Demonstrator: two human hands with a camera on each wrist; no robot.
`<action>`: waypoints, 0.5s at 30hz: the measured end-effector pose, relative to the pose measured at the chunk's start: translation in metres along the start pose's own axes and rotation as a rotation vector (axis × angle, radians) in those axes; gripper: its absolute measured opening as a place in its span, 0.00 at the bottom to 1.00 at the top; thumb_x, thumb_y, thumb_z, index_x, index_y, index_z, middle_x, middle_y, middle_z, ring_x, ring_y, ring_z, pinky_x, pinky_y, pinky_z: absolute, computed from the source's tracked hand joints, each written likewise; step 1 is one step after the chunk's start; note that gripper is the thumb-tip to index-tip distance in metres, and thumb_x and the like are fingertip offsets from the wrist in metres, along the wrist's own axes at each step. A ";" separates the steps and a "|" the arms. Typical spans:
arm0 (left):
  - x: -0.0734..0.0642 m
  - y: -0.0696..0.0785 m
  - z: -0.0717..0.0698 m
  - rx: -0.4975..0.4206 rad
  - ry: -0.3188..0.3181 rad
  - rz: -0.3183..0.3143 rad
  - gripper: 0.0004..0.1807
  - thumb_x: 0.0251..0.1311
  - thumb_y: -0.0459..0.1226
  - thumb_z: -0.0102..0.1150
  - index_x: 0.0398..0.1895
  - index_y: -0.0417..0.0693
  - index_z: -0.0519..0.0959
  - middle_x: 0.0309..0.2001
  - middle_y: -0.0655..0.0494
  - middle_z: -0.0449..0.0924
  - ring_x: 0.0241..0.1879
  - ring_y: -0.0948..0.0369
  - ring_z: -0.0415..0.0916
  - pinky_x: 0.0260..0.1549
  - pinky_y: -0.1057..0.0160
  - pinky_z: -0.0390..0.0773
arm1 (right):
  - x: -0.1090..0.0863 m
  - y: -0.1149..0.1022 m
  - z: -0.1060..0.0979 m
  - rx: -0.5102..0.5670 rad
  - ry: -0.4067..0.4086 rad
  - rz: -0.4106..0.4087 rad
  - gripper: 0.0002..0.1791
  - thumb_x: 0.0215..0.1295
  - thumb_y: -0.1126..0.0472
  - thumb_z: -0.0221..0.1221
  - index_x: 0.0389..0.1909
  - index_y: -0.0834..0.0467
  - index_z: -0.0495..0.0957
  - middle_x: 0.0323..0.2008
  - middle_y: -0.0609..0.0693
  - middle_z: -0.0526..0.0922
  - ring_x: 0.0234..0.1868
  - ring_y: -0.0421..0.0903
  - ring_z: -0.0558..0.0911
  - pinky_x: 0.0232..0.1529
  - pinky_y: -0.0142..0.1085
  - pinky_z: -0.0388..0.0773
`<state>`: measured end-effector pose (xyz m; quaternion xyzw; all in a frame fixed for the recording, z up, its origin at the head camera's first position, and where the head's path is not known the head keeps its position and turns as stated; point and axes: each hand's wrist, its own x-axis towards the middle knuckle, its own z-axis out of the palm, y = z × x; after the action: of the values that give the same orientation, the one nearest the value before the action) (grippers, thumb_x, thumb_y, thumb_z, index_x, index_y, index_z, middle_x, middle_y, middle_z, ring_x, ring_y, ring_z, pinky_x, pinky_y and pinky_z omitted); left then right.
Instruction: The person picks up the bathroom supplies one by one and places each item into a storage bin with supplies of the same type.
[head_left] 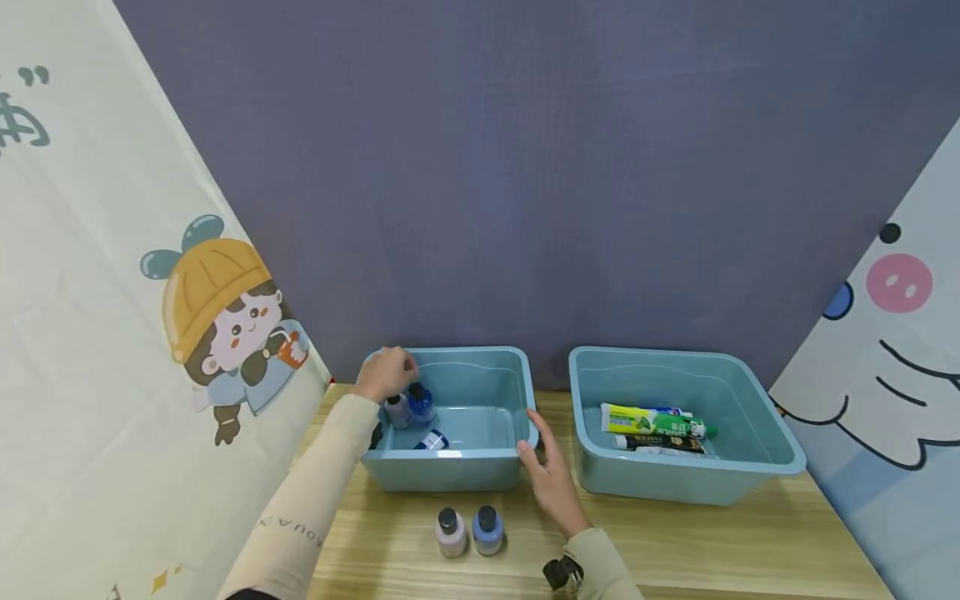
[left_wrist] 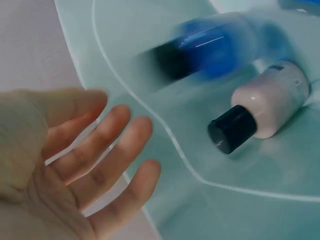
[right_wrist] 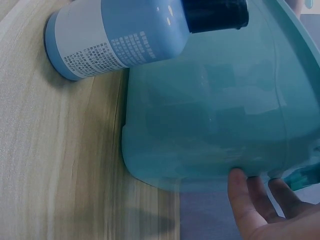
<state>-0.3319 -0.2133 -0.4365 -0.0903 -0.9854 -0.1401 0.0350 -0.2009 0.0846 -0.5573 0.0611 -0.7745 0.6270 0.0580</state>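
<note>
Bottle (head_left: 422,408), blue, stands nearly upright, cap (head_left: 415,389) up, beside loosely spread left fingers (left_wrist: 122,155).

Grey-purple backdrop (head_left: 487,175) at twelve o'clock, yellow-capped cartoon figure (head_left: 217,292) at nine, pink cartoon snout (head_left: 898,283) at three, wood-grain surface (head_left: 465,582) at six.

- The side of a teal bin (right_wrist: 200,125) is touched by fingertips of the right hand (right_wrist: 285,225).
- A blue, black-capped bottle (right_wrist: 142,35), marked with small white print, is seen near the bin.
- Wood grain is shown on the tabletop (right_wrist: 50,150).
</note>
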 end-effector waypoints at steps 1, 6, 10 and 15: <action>0.000 0.000 -0.002 -0.007 0.022 -0.003 0.06 0.66 0.37 0.63 0.36 0.48 0.88 0.36 0.53 0.87 0.33 0.55 0.81 0.39 0.48 0.82 | 0.000 0.000 0.000 -0.001 0.002 0.000 0.34 0.77 0.42 0.54 0.79 0.40 0.58 0.81 0.51 0.57 0.80 0.57 0.56 0.70 0.64 0.65; -0.001 0.001 -0.012 -0.038 0.049 -0.029 0.05 0.66 0.38 0.62 0.34 0.50 0.86 0.34 0.54 0.85 0.30 0.56 0.78 0.33 0.51 0.79 | 0.000 -0.001 0.001 0.005 0.001 -0.013 0.33 0.78 0.43 0.53 0.80 0.41 0.57 0.81 0.52 0.56 0.79 0.58 0.58 0.66 0.61 0.71; -0.004 -0.001 -0.017 -0.050 0.010 -0.036 0.06 0.66 0.41 0.64 0.38 0.50 0.86 0.37 0.53 0.87 0.33 0.55 0.80 0.36 0.50 0.80 | 0.000 0.000 0.002 0.004 -0.001 -0.023 0.33 0.78 0.45 0.53 0.80 0.41 0.57 0.81 0.52 0.55 0.79 0.60 0.60 0.62 0.57 0.76; -0.012 -0.004 -0.023 -0.071 -0.010 -0.032 0.09 0.66 0.44 0.65 0.42 0.51 0.87 0.41 0.52 0.88 0.37 0.54 0.82 0.39 0.48 0.81 | 0.000 0.000 0.004 0.007 0.000 -0.016 0.31 0.80 0.52 0.53 0.80 0.40 0.57 0.81 0.53 0.55 0.78 0.61 0.60 0.64 0.59 0.74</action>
<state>-0.3203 -0.2260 -0.4163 -0.0767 -0.9812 -0.1752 0.0244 -0.2010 0.0808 -0.5584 0.0675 -0.7719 0.6291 0.0626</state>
